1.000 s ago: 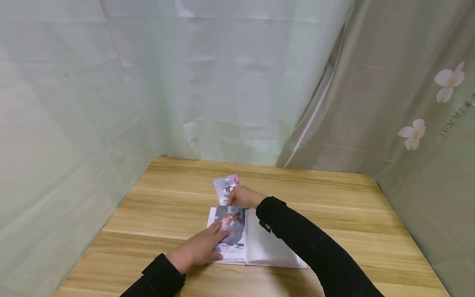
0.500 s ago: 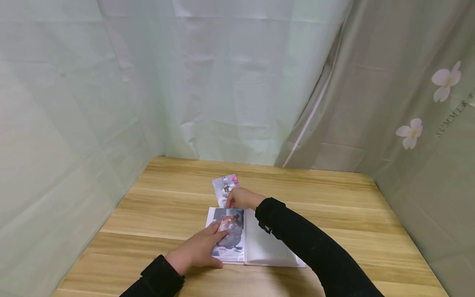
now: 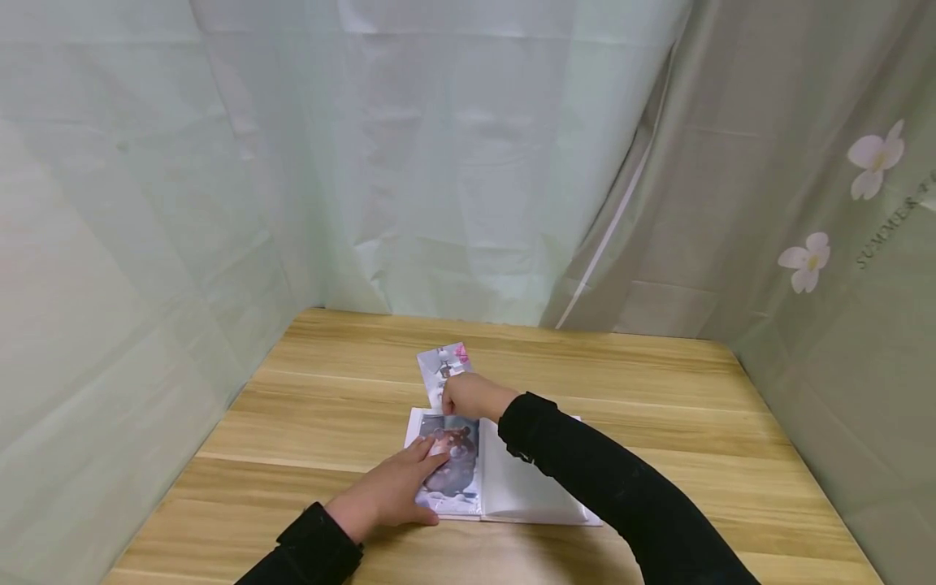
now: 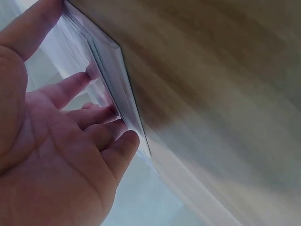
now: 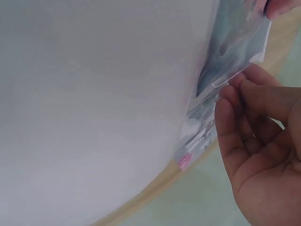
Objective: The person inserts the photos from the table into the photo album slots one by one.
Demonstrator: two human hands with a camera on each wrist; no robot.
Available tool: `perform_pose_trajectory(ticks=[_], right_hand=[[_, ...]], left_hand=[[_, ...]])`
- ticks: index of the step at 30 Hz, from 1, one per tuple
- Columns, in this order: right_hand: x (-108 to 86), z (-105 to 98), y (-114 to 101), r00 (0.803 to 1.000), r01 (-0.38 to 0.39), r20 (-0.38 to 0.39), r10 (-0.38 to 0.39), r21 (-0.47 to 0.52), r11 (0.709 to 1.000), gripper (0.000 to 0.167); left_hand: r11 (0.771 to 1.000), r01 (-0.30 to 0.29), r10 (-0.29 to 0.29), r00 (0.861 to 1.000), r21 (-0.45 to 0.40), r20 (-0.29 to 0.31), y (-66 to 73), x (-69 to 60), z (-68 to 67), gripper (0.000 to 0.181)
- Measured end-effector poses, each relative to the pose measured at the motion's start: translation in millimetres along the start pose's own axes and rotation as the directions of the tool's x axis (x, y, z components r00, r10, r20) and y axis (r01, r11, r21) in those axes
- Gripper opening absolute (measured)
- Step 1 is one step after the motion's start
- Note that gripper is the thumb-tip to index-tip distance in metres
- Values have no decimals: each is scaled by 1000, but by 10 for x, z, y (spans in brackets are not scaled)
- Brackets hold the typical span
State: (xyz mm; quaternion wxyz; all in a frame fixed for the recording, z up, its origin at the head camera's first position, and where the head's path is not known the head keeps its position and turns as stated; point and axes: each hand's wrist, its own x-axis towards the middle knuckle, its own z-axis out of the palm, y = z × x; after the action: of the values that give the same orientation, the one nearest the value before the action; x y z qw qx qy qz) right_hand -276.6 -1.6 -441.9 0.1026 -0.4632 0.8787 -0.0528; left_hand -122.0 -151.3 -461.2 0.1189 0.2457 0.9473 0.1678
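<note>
An open photo album [image 3: 530, 491] with clear pockets lies on the table. Its left page holds a photo of a bear [image 3: 462, 467], its top edge close to the page's top edge. At that top edge my right hand [image 3: 477, 396] pinches the photo between thumb and finger, seen also beside the clear pocket [image 5: 235, 52] in the right wrist view. My left hand [image 3: 395, 486] rests on the left page with fingers spread; in the left wrist view its fingertips touch the album [image 4: 115, 77]. Behind the album lies another photo [image 3: 436, 370] with a pink corner, partly hidden by my right hand.
The wooden table [image 3: 658, 422] reaches back to a pale curtain [image 3: 453, 162]. A flowered curtain [image 3: 826, 341] stands along the right side. My right forearm's black sleeve [image 3: 607, 479] passes over the album's right page.
The bear photo has slid down a little within the left page, toward me. My right hand has moved slightly down and left with it. The left hand stays in place.
</note>
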Motion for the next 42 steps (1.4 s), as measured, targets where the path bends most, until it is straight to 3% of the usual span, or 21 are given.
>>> perform_pose_trajectory(ticks=[4, 13, 19, 23, 25, 28, 31, 33, 37, 42], right_hand=[[12, 4, -4, 999, -40, 12, 39, 55, 998, 15], [4, -52, 112, 999, 32, -39, -29, 71, 997, 18], [56, -155, 242, 992, -32, -116, 45, 107, 994, 17], [102, -202, 328, 974, -137, -168, 155, 118, 984, 14], [137, -204, 364, 949, -225, -190, 250, 144, 964, 13], [182, -193, 387, 898, -352, -193, 394, 221, 910, 4], [211, -157, 399, 847, -435, -196, 495, 283, 855, 11], [224, -134, 397, 820, -461, -196, 538, 331, 823, 20], [243, -94, 362, 785, -480, -216, 581, 381, 790, 32], [279, -44, 257, 726, -530, -219, 652, 427, 733, 23]], left_hand=[[1000, 12, -12, 1000, -25, 9, 6, -13, -15, 89], [999, 34, -34, 999, -30, 13, 7, 15, 10, 88], [998, 41, -40, 999, -51, 16, 33, 19, -4, 87], [997, 40, -40, 999, -64, 4, 29, -3, 1, 87], [997, 46, -45, 999, -60, 6, 23, -6, 7, 86], [997, 51, -50, 999, -52, 10, 20, -11, 17, 87], [997, 59, -58, 998, -45, 19, 25, -9, 29, 88], [997, 61, -60, 998, -44, 19, 28, -6, 32, 88], [997, 62, -62, 998, -36, 20, 17, -4, 36, 87], [997, 58, -58, 998, -44, 11, 12, -21, 33, 86]])
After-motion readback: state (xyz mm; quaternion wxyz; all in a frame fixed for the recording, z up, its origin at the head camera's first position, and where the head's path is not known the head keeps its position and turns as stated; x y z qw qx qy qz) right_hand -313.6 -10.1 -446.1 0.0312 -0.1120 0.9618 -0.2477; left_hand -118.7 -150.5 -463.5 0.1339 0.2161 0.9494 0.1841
